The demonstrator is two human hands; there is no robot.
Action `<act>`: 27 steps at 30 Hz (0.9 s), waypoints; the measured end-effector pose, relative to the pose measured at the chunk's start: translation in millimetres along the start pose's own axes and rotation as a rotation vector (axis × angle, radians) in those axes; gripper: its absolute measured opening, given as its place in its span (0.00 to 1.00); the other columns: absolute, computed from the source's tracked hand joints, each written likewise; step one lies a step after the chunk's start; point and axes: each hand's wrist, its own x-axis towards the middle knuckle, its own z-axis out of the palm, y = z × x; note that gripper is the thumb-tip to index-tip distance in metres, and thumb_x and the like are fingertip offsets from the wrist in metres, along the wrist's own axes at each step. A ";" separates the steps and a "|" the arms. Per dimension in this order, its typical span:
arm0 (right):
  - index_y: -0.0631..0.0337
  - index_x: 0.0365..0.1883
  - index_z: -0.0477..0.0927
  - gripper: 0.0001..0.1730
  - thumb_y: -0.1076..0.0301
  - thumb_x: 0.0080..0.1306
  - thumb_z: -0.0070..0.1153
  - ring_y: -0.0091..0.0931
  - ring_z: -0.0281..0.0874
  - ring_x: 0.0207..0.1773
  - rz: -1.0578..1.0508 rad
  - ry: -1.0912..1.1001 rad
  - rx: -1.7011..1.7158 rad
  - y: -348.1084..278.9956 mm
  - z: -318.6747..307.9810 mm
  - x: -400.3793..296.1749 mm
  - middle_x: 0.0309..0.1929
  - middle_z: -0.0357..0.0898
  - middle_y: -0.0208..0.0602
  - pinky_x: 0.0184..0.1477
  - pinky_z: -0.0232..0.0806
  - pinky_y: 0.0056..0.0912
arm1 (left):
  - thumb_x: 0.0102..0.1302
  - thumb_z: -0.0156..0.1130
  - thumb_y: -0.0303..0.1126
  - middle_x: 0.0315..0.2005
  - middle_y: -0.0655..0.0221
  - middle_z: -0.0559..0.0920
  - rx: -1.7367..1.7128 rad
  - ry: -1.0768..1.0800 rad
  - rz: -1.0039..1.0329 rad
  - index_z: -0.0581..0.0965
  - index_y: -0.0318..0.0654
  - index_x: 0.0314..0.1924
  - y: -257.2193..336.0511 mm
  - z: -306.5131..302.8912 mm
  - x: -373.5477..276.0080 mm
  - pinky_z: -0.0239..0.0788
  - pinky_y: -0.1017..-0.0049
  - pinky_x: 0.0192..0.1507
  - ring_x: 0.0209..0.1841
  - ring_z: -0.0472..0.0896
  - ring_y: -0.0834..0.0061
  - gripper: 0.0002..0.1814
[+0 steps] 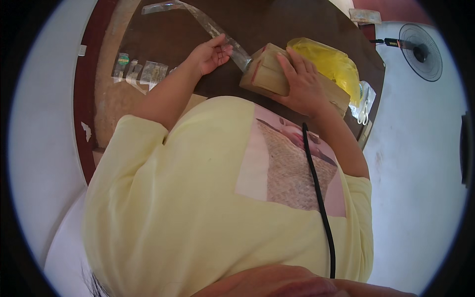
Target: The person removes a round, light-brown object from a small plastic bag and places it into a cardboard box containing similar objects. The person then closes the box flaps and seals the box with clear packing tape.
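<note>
A long strip of clear packing tape (206,25) runs from the near left end of a brown cardboard box (265,70) toward the upper left, over a dark brown table (163,41). Beside that strip is my left hand (214,56), palm turned up and fingers loosely curled. Its thumb and fingertips meet the tape's edge; whether they pinch it is unclear. My right hand (303,83) grips the box from above, fingers spread over its top and thumb on the near side. Behind the box, partly hidden, lies a yellow plastic bag (326,61).
White-handled scissors (363,113) lie on a clear plastic packet (366,94) at the table's right edge. Several small clear packets (153,74) sit along the left edge. A fan (420,54) stands beyond the right side. A black cable (316,185) hangs down my shirt.
</note>
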 end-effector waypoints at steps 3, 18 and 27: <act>0.49 0.68 0.60 0.52 0.51 0.45 0.69 0.45 0.55 0.68 0.002 0.000 0.013 -1.0 -1.2 1.4 0.69 0.54 0.47 0.68 0.48 0.46 | 0.66 0.61 0.44 0.30 0.66 0.83 -0.008 -0.169 -0.027 0.75 0.45 0.38 7.0 -7.4 5.8 0.75 0.77 0.32 0.30 0.81 0.74 0.12; 0.48 0.67 0.61 0.51 0.52 0.44 0.70 0.43 0.56 0.67 -0.010 0.040 0.020 -5.1 -3.8 2.5 0.68 0.56 0.44 0.67 0.50 0.45 | 0.71 0.42 0.58 0.31 0.66 0.82 0.347 -0.247 0.180 0.75 0.42 0.32 34.0 -1.5 1.4 0.73 0.76 0.31 0.31 0.81 0.72 0.27; 0.49 0.66 0.62 0.50 0.52 0.45 0.69 0.44 0.56 0.67 -0.008 0.024 0.023 -3.3 -4.7 0.2 0.68 0.55 0.44 0.68 0.49 0.45 | 0.73 0.41 0.54 0.27 0.69 0.79 0.801 -0.334 0.348 0.77 0.39 0.35 13.6 45.0 -22.3 0.67 0.78 0.31 0.29 0.76 0.78 0.26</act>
